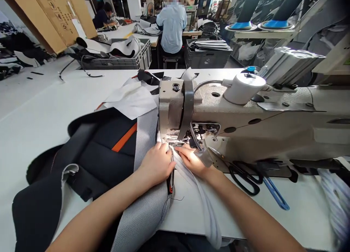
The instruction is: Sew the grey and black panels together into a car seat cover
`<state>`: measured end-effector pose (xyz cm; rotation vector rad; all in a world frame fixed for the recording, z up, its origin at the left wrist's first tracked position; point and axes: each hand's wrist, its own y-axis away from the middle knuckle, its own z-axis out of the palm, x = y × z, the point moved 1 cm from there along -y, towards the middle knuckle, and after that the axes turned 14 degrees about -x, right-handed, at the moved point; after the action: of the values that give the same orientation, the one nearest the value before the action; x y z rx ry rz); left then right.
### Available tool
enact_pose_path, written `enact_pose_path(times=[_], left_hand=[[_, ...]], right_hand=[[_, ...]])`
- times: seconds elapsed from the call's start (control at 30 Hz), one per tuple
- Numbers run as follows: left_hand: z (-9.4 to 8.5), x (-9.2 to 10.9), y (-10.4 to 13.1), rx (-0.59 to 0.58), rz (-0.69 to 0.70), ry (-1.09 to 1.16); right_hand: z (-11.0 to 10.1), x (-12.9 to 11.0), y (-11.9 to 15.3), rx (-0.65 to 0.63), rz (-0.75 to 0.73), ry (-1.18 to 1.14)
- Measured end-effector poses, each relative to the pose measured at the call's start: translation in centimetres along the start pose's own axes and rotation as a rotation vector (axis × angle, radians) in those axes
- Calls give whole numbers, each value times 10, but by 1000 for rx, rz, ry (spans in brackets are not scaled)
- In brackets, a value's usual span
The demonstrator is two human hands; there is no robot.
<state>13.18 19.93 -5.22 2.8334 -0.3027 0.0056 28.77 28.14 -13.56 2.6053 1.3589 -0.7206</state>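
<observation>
A sewing machine [175,106] stands over the white table, its lit needle area just beyond both hands. My left hand [157,162] is closed on the edge of a grey mesh fabric [147,204], close to the presser foot. Fingers bent, my right hand [193,161] presses on a pale strip [206,208] that runs from the needle area down over the table's front edge. Black padded fabric [95,153] with an orange stripe [124,138] is joined to the mesh and spreads to the left. The needle tip is hard to make out.
Black-handled scissors [244,177] and a blue tool [276,193] lie right of my right hand. A white paper-like sheet [133,99] rests left of the machine head. Behind the table are grey crates [144,55] and a seated person in a light blue shirt [172,27].
</observation>
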Motion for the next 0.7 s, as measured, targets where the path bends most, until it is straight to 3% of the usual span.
enact_pose_path(times=[0.23,0.5,0.7], left_hand=[[1,3,2,19,-20,7],[8,6,3,58,-1,-29],[8,-1,-5,83,6,-48]], right_hand=[[8,-10,-1,63,-151,-29],[-12,-25,-4,-182,-4,114],[-10,-28,-4,-193,84,122]])
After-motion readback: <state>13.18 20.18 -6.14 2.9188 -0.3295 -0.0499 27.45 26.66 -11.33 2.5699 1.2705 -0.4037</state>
